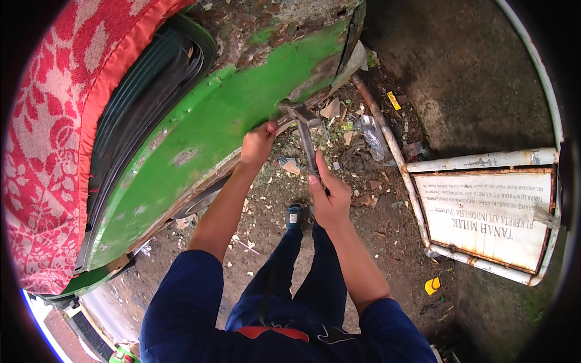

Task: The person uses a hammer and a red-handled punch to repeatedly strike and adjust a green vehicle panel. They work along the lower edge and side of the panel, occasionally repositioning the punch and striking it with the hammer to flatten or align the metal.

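My right hand (330, 196) is closed around the handle of a hammer (306, 140). The hammer's metal head lies over the lower edge of a green vehicle body panel (242, 100); whether it touches the panel I cannot tell. At that same edge, left of the hammer, my left hand (259, 143) is closed with the thumb up. What its fingers grip, if anything, is hidden. The panel's paint is scraped and patched, with bare, rusty-looking areas near the top.
A red and white patterned cloth (48, 157) drapes over the vehicle at left. On the right stands a white sign board (484, 212) in a rusty pipe frame (478, 161). Litter, broken pieces and a yellow scrap (432, 285) lie on the dirt ground around my feet.
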{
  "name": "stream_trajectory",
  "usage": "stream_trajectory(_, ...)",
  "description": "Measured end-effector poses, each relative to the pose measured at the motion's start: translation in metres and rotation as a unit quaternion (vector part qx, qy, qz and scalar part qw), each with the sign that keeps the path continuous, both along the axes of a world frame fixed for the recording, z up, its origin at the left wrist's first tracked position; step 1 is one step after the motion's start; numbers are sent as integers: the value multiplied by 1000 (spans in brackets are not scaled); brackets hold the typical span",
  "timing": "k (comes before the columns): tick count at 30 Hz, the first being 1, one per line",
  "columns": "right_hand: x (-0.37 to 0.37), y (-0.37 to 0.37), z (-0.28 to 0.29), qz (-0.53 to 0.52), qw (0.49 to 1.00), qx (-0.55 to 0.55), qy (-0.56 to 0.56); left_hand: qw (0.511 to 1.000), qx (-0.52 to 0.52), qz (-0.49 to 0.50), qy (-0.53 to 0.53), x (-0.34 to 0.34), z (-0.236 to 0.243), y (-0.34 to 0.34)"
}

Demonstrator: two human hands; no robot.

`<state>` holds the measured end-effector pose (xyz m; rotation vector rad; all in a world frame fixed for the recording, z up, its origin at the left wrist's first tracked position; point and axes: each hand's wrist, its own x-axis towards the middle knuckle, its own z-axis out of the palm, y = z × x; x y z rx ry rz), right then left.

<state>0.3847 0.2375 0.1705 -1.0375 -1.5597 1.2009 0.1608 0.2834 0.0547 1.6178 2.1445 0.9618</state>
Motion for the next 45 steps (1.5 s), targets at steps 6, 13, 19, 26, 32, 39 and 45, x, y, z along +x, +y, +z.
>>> stream_trajectory(6, 3, 11, -13, 87, 970, -141, -177, 999, -15, 19, -23, -2, 5, 2)
stream_trajectory(13, -6, 2, -18, 85, 989, -71, -95, 999, -18, 31, -19, 2, -17, -6)
stream_trajectory(19, 8, -7, -13, 31, 999, -8, 9, 999, 7, 33, -14, 12, -8, -9)
stream_trajectory(26, 36, 12, -50, 94, 959, -245, -109, 997, 6, 61, -53, 11, -18, -28)
stream_trajectory(32, 85, 8, -37, 22, 946, -322, 6, 986, 20, 133, -94, 20, 12, -56)
stream_trajectory(39, 97, -8, -46, 47, 935, -350, -12, 977, 66, 154, -129, 8, 8, -50)
stream_trajectory(45, 94, -32, -50, 29, 934, -356, 6, 996, 50, 69, -9, -6, 12, -33)
